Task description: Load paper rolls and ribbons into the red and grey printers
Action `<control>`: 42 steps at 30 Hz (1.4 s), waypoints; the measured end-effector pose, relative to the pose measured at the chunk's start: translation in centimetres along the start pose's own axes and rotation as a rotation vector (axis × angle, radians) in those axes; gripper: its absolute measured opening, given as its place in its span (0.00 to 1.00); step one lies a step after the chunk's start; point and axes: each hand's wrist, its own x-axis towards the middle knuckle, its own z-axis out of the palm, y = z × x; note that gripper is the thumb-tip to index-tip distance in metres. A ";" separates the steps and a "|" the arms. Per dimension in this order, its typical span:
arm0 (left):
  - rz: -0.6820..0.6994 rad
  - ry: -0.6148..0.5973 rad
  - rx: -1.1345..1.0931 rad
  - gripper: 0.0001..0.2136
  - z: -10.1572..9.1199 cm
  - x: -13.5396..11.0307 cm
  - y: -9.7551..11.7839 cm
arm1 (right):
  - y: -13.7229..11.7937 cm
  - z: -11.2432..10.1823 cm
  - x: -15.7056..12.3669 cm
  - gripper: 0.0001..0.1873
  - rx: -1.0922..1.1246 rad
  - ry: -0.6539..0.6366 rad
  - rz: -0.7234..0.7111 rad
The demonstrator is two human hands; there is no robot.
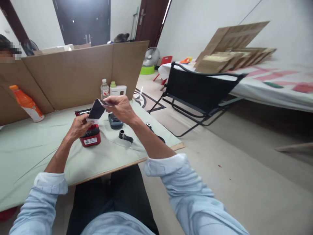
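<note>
My left hand (pixel 79 127) is closed on the lower edge of a dark, flat rectangular sheet (pixel 96 110), held tilted above the table. At the sheet's upper right corner my right hand (pixel 121 107) pinches a thin greyish strip (pixel 107 103); whether the strip is part of the sheet I cannot tell. Just below my left hand stands a red and black box-shaped device (pixel 91 137) with a white label. A dark blue-grey device (pixel 114 121) lies under my right hand. Nearer me is a small black roll with a loose strip (pixel 126 137).
Cardboard panels (pixel 73 75) wall off the table's far side. Before them stand a clear bottle (pixel 104 88), a white bottle with a green cap (pixel 118 90) and a tilted orange bottle (pixel 26 104). A black folding chair (pixel 195 91) stands right of the table (pixel 117 161).
</note>
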 end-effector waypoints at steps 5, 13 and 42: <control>0.205 -0.104 0.156 0.10 3.3 4.3 4.8 | -0.9 -7.6 -6.2 0.14 -0.194 0.323 0.058; 0.392 -0.308 0.271 0.16 16.3 12.2 7.3 | 3.0 -16.7 -16.2 0.15 -0.299 0.717 0.317; 0.399 -0.956 0.779 0.30 28.1 13.6 7.2 | 10.0 -13.5 -26.0 0.28 -0.677 0.368 0.447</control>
